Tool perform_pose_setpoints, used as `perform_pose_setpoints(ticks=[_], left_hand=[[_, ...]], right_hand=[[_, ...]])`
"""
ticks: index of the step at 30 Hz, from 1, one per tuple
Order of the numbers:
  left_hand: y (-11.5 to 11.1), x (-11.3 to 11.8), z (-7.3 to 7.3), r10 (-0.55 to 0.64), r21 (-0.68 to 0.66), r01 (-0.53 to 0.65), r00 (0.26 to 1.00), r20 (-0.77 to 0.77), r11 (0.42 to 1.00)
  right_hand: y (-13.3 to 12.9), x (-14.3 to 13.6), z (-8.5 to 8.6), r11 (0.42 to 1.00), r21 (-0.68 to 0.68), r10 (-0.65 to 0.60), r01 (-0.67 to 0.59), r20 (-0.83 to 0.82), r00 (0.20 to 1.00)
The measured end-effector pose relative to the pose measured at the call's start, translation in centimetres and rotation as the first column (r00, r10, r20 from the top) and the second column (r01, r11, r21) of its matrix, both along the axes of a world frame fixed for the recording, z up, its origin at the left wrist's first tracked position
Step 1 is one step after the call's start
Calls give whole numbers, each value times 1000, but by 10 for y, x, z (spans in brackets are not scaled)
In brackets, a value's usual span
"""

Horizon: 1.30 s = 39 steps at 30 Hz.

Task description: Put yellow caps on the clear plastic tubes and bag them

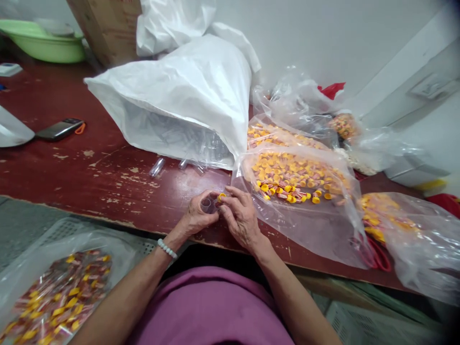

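My left hand (199, 214), with a pale bead bracelet at the wrist, is closed around a clear plastic tube (207, 204) above the table's front edge. Close against it, my right hand (242, 219) pinches a small yellow cap (222, 196) at the tube's end. Whether the cap touches the tube is too small to tell. Loose clear tubes (157, 167) lie just beyond my hands, before a white sack (201, 86) whose mouth shows many more. To the right, yellow caps with pinkish printed pieces (293, 170) spill inside an opened clear bag (309, 235).
Capped tubes (68, 297) fill a plastic-lined basket (53, 232) at the lower left. A phone-like device (61, 129) and a green basin (53, 47) are on the red table (72, 177). Another clear bag (420, 244) with yellow pieces lies at the right.
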<state>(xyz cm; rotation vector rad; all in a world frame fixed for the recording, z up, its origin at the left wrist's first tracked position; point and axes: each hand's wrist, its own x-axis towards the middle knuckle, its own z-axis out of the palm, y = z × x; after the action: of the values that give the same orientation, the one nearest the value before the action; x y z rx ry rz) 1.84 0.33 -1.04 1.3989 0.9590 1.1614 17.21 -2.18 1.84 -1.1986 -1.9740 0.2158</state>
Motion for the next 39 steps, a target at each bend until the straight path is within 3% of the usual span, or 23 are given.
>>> perform_pose_setpoints(ticks=[5, 8, 11, 14, 16, 18, 20, 23, 25, 27, 31, 39], left_hand=[[-1, 1, 4, -10, -47, 12, 999, 52, 999], [-1, 2, 1, 10, -70, -8, 999, 31, 998], [0, 2, -4, 11, -91, -6, 999, 46, 996], [2, 3, -7, 7, -95, 0, 997, 73, 995], [2, 3, -8, 7, -89, 1, 996, 90, 996], [1, 3, -7, 2, -84, 6, 995, 95, 996], [1, 3, -5, -1, -86, 8, 997, 80, 996], [0, 3, -2, -8, -84, 11, 999, 40, 996], [0, 3, 1, -15, -76, 14, 1000, 0, 997], [-1, 2, 3, -28, -52, 26, 999, -45, 998], [-1, 2, 4, -42, 47, 47, 994, -96, 998], [1, 1, -1, -54, 52, 59, 994, -93, 997]], right_hand=[[-6, 8, 17, 1000, 11, 24, -25, 78, 997], [1, 38, 26, 981, 86, -172, 176, -48, 984], [18, 79, 16, 907, 14, -420, 421, -21, 907], [33, 107, -8, 863, -135, -458, 488, 200, 866], [37, 113, -22, 851, -150, -458, 503, 259, 851], [35, 110, -25, 848, -111, -491, 518, 201, 848], [28, 101, -14, 846, -71, -526, 528, 53, 849], [13, 77, 17, 909, -39, -417, 416, -148, 897], [5, 56, 35, 972, -8, -232, 234, -172, 957], [0, 34, 44, 998, 25, -55, 59, -131, 990], [-2, 8, 38, 993, 45, 106, -105, -33, 994], [-3, 8, 27, 985, 38, 167, -167, -11, 986]])
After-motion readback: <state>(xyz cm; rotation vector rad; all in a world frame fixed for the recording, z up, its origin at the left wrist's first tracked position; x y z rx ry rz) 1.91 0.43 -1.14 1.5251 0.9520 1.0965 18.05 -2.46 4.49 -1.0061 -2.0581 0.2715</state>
